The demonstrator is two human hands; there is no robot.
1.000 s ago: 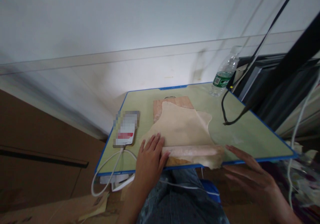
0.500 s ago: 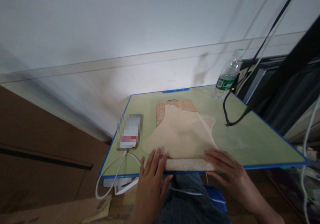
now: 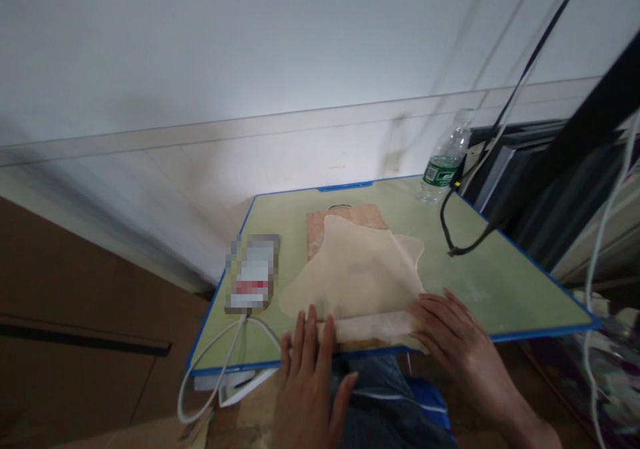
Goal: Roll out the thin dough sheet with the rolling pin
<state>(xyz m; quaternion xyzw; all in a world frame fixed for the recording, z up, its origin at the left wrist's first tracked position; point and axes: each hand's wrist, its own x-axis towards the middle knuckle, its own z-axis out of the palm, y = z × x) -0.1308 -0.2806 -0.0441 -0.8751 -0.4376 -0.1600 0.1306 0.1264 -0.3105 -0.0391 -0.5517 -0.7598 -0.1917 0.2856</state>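
Observation:
A wide, thin sheet of dough (image 3: 360, 262) lies over a wooden cutting board (image 3: 320, 219) and spreads past its sides. Along the sheet's near edge runs a pale, floury roll (image 3: 375, 327); I cannot tell whether a rolling pin is inside it. My left hand (image 3: 310, 369) rests on the roll's left end, fingers stretched and spread, thumb apart. At the other end, my right hand (image 3: 453, 332) lies with extended fingers across the roll and the dough's edge. Its thumb is hidden.
The green tabletop (image 3: 480, 282) has a blue rim. A blurred phone (image 3: 255, 272) with a white cable (image 3: 230, 355) lies at left. A plastic bottle (image 3: 440, 169) stands at the back right, near a dark strap (image 3: 467, 249). A white wall (image 3: 225, 162) rises behind.
The roll has turned slightly, and the wood beneath its near side now shows. The fingers of my right hand have moved forward over it. The whole view has shifted a little.

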